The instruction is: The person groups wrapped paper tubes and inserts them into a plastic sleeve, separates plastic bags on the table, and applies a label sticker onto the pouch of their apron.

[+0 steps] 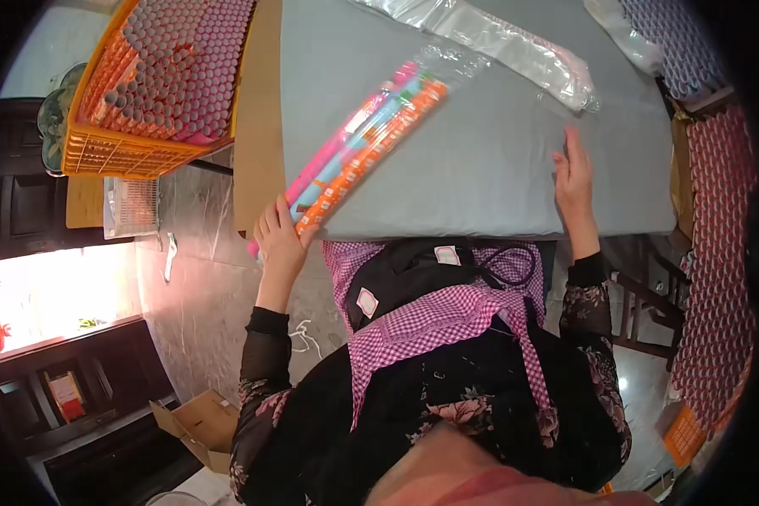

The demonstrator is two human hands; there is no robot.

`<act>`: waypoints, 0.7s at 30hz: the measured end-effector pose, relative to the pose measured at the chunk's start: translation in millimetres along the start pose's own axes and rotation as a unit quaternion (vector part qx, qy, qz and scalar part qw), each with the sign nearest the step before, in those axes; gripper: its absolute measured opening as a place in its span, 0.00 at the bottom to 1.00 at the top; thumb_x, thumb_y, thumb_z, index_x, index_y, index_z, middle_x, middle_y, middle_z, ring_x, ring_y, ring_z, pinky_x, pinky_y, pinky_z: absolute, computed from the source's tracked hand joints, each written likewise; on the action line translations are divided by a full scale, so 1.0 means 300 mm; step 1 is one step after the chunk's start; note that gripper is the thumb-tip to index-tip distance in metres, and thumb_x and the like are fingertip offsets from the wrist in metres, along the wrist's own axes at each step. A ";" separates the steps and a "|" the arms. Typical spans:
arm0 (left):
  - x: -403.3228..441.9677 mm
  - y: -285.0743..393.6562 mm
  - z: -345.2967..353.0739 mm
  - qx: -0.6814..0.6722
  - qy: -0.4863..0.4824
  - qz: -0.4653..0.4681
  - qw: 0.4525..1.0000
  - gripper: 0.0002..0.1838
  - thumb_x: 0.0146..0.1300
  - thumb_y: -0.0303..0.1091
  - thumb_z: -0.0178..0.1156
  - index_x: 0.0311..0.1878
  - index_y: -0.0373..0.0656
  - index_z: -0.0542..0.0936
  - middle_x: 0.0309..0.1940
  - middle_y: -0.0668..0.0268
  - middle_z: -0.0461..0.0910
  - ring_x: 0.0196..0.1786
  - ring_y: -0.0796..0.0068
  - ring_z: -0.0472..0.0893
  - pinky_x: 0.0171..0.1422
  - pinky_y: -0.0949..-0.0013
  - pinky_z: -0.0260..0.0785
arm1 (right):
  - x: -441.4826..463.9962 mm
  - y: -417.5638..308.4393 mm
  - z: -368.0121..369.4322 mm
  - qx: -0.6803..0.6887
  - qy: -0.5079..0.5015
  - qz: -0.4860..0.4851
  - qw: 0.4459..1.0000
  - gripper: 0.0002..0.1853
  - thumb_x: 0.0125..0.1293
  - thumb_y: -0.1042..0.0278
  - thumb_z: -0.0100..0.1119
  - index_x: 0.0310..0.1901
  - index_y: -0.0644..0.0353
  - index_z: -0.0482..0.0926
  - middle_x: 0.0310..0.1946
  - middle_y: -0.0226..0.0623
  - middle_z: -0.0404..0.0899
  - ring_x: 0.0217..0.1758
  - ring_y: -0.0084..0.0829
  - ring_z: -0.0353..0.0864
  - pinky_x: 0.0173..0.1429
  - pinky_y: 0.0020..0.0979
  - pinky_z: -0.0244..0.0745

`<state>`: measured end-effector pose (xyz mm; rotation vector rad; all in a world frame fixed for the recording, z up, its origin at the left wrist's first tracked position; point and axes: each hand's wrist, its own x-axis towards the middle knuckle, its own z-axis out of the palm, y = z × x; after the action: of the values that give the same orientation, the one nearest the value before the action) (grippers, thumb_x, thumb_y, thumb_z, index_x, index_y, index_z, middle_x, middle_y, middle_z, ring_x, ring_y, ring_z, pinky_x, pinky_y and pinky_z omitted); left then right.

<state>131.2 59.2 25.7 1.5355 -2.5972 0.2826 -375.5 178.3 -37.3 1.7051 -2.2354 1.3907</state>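
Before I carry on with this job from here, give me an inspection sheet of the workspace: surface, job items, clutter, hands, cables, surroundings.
Surface: gray table, looks flat and smooth.
Job's things: pink, blue and orange rolls together in a clear wrapper; plastic bags lie farther back.
Clutter: open cardboard box and white string on the floor.
Hands: left hand grips the near end of the rolls; right hand is open and holds nothing; whether it touches the table is unclear.
Cables: nothing seen.
Surroundings: orange basket full of rolls at left; stacked rolls at right.
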 end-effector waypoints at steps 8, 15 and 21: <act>0.082 0.061 -0.010 -0.024 -0.064 -0.236 0.969 0.47 0.65 0.61 0.54 0.69 0.25 0.56 0.65 0.36 0.62 0.67 0.36 0.63 0.68 0.42 0.57 | -0.012 0.027 0.030 -0.040 -0.001 0.001 0.999 0.24 0.71 0.65 0.53 0.64 0.67 0.68 0.62 0.54 0.71 0.65 0.53 0.69 0.68 0.44 0.64; 0.357 0.048 0.121 0.016 -0.005 -0.263 0.965 0.48 0.67 0.65 0.48 0.70 0.25 0.55 0.70 0.34 0.56 0.70 0.34 0.60 0.70 0.41 0.55 | -0.019 0.020 0.026 -0.092 -0.022 -0.018 0.995 0.24 0.72 0.64 0.53 0.66 0.66 0.68 0.64 0.52 0.71 0.66 0.52 0.69 0.69 0.43 0.64; 0.562 0.026 0.172 0.011 -0.010 -0.261 0.965 0.46 0.68 0.66 0.45 0.71 0.30 0.57 0.69 0.33 0.57 0.68 0.25 0.59 0.67 0.35 0.56 | -0.020 0.001 0.021 -0.094 -0.029 -0.010 0.995 0.24 0.72 0.66 0.52 0.66 0.66 0.67 0.64 0.52 0.70 0.67 0.51 0.68 0.69 0.42 0.64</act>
<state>43.0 -92.4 6.5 2.1553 -2.0937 0.2417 -370.3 178.8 -44.2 1.7203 -2.2873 1.1014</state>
